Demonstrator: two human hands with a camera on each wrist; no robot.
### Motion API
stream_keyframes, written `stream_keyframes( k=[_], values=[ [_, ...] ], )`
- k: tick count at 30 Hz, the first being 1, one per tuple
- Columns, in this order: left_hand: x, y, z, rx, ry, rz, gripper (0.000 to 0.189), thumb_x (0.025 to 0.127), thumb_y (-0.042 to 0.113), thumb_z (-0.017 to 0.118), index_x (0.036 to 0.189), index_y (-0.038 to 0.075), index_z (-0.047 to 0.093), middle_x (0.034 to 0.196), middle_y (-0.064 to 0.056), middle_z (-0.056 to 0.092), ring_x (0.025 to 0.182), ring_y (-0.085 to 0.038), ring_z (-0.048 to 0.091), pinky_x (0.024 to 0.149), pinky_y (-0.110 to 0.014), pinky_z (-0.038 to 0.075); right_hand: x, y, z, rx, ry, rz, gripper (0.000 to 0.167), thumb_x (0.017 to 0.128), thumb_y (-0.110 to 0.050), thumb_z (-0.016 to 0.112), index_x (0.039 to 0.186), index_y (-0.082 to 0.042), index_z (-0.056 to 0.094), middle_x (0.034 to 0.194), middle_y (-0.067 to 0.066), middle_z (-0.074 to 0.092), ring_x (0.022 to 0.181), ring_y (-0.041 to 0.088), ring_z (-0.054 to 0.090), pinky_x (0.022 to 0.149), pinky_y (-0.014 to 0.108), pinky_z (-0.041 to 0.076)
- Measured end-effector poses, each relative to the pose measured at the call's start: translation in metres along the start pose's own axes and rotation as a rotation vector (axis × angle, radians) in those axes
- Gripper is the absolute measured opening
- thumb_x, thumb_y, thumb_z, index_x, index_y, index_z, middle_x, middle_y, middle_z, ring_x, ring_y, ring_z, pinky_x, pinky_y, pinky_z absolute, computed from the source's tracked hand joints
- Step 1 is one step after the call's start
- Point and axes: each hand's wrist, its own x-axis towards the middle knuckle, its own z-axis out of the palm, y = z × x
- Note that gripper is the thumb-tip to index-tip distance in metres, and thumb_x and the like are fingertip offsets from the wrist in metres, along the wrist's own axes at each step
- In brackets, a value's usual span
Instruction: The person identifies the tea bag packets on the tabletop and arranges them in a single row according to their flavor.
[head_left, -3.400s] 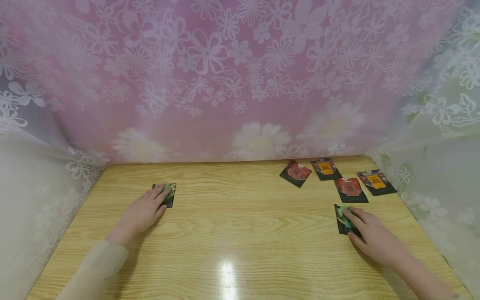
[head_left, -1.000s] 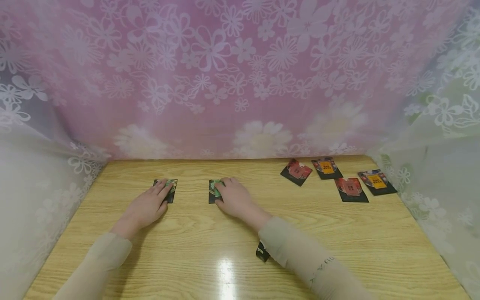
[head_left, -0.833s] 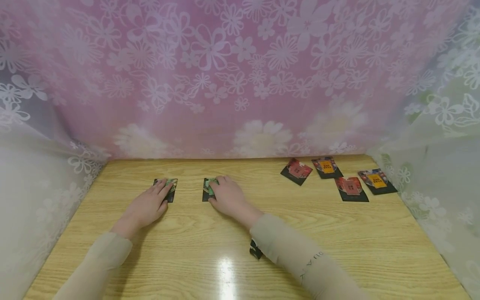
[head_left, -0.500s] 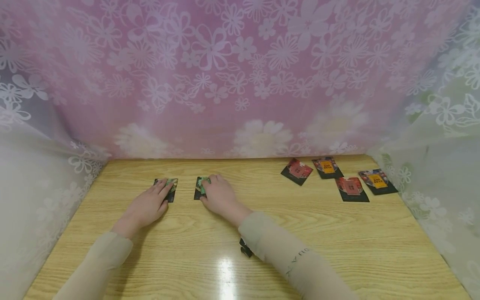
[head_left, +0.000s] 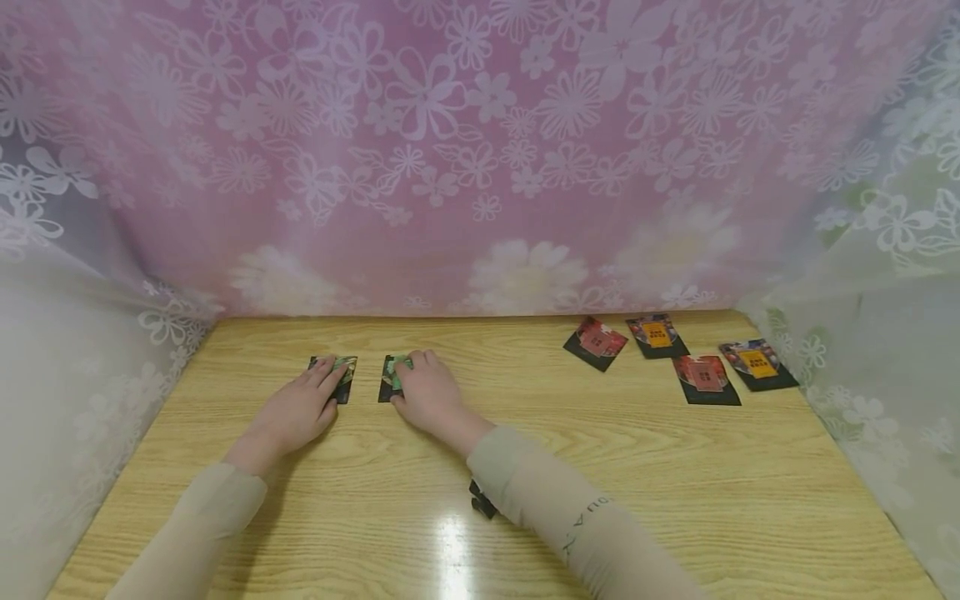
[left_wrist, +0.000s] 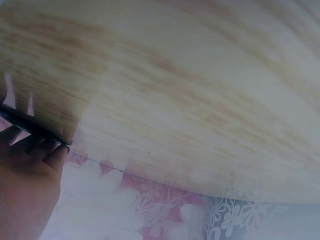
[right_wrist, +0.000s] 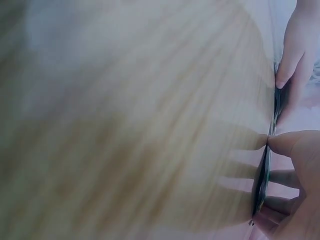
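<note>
Green shows first, at far left: a card (head_left: 345, 390) flat on the table (head_left: 525, 375), the left hand (head_left: 296, 408) laid over it with fingers stretched out, steadying rather than clasping. Past a narrow strip of wood, near it, lies a second green card (head_left: 386, 387); the right hand (head_left: 429, 396) covers most of it, fingers spread, thumb by the near edge. The step looks like bringing these two together; the next move probably calls for a light, level slide leftward, left card kept still. Farther right lie a tilted red card (head_left: 597, 342), an orange card (head_left: 657, 336), another red card (head_left: 707, 380) and another orange card (head_left: 758, 365), all untouched.
</note>
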Motion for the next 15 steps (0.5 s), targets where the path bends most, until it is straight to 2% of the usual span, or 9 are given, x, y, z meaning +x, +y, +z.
stream_keyframes(
  k=[7, 15],
  values=[
    [0.0012, -0.004, 0.0045, 0.002, 0.007, 0.002, 0.062, 0.111, 0.024, 0.048, 0.164, -0.003, 0.034, 0.169, -0.031, 0.033, 0.156, -0.049, 0.036, 0.125, -0.062, 0.038, 0.0005, -0.0054, 0.0007, 0.018, 0.008, 0.006, 0.057, 0.104, -0.047, 0.065, 0.153, -0.016, 0.059, 0.154, 0.009, 0.057, 0.142, 0.025, 0.051, 0.117, 0.036, 0.05],
    [0.0012, -0.0049, 0.0046, 0.004, 0.007, 0.01, 0.061, 0.11, 0.023, 0.048, 0.164, -0.003, 0.034, 0.168, -0.031, 0.034, 0.155, -0.049, 0.036, 0.125, -0.063, 0.038, 0.0023, -0.0078, 0.0015, 0.011, 0.002, 0.013, 0.058, 0.104, -0.047, 0.065, 0.153, -0.016, 0.059, 0.154, 0.01, 0.056, 0.144, 0.026, 0.05, 0.118, 0.038, 0.05]
  ],
)
